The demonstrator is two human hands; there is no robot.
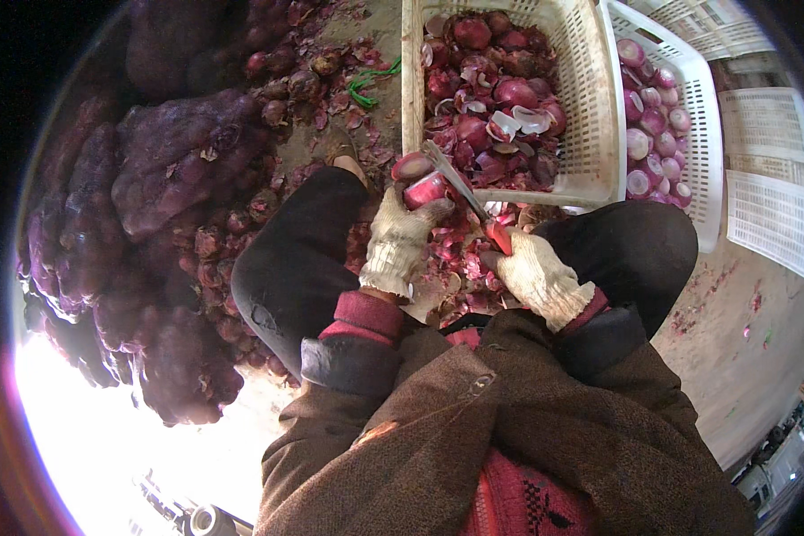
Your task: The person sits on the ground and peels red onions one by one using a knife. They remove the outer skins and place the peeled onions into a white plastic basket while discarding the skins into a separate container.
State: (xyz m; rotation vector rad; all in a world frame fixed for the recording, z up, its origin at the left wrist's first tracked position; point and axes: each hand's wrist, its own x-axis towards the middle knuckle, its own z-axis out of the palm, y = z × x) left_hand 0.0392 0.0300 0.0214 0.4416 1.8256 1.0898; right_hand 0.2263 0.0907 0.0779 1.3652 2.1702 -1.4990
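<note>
My left hand [396, 238], in a cream knit glove, grips a red onion [423, 191] near the front left corner of the beige plastic crate [589, 120]. A round cut end of onion [412, 165] shows just beyond it; whether it is still attached I cannot tell. In my right hand [539, 271], gloved the same way, is a knife with a red handle [498, 238]. Its blade [461, 184] slants up and left, close beside the onion. Inside the crate lie unpeeled red onions [472, 33] and loose pale and purple skins [529, 119].
Right of the beige crate, a white crate [703, 147] holds trimmed onions [653, 120]. More white crates [774, 201] stand beyond. Purple mesh sacks [174, 154] bulge on the left, with loose onions [208, 241] alongside. Onion skins [455, 258] litter the floor; green twine [365, 87] lies ahead.
</note>
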